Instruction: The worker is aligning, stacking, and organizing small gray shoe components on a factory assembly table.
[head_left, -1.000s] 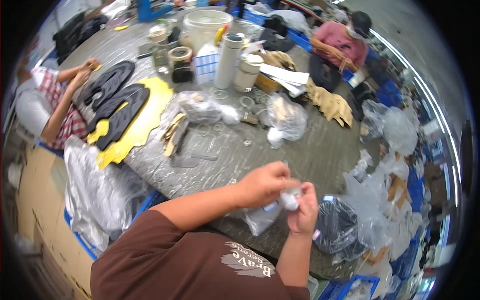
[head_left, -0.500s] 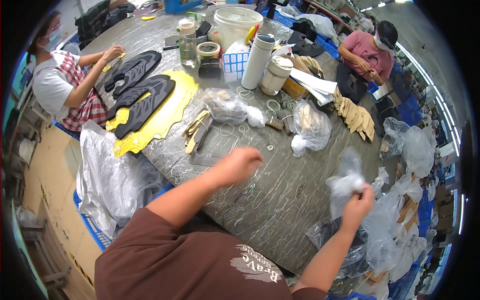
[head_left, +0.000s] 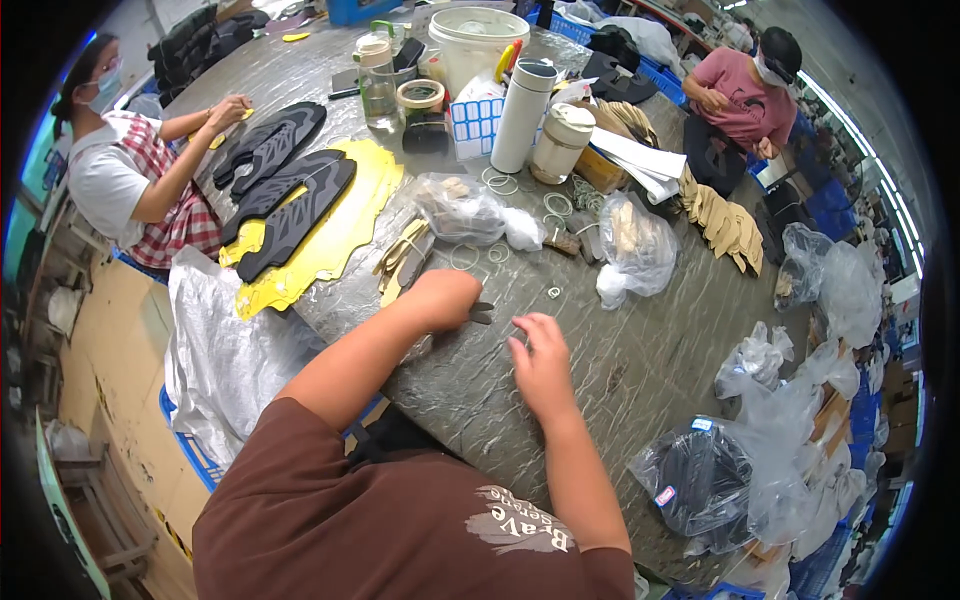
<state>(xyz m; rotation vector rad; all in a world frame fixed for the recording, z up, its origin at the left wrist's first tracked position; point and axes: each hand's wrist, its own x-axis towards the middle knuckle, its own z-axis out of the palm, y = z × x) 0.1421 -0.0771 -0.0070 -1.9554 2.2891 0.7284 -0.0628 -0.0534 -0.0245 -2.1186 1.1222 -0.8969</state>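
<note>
- Yellow sheet (head_left: 375,185): well left of the left hand; dark shoe-shaped pieces (head_left: 300,205) on it.
- Beige strips (head_left: 395,262), bundled: just beyond the left hand.
- Left hand (head_left: 448,300): curled closed, apparently gripping the grey piece (head_left: 482,313); fingertips hidden from view.
- Same piece, thin and flat: juts from the left hand toward the right. Judged light, bendable, rather smooth; best pinched across its faces near one end. Covered end and full outline hidden; one layer or two, unclear.
- Right hand (head_left: 542,365): fingers loosely parted, nothing visibly held; palm mostly hidden.
- Pale ring (head_left: 554,293): just beyond the right fingertips.
- Dark-filled bag (head_left: 695,480): right of the right hand; contents indistinct.
</note>
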